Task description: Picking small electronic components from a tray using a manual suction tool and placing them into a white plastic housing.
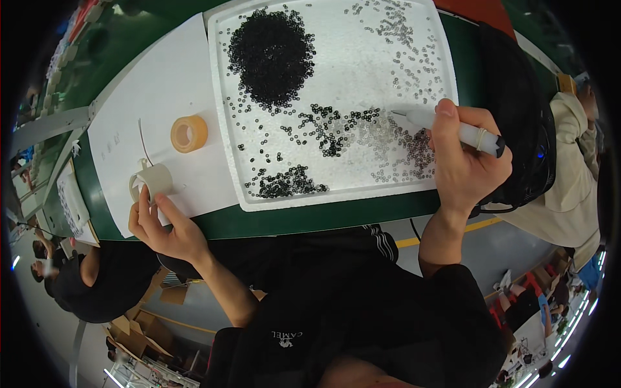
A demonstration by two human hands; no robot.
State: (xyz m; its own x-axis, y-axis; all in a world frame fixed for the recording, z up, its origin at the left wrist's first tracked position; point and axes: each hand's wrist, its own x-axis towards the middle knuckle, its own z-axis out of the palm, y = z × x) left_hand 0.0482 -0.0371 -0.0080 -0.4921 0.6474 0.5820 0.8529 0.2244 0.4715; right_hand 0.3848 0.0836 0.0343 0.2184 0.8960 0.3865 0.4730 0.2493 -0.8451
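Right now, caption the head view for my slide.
Right hand holds a pen-like tool over rings on a white tray; left hand touches a tape roll.

At your far left, a white printed paper sheet (70,202) lies on the green table's (284,220) edge, and brown cardboard boxes (139,333) sit on the floor below.

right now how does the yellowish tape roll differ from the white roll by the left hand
The yellowish tape roll lies flat and untouched on the white sheet, hole facing up. The white roll stands on its edge, with the left hand touching it. The white one looks wider. Both are rings with open cores.
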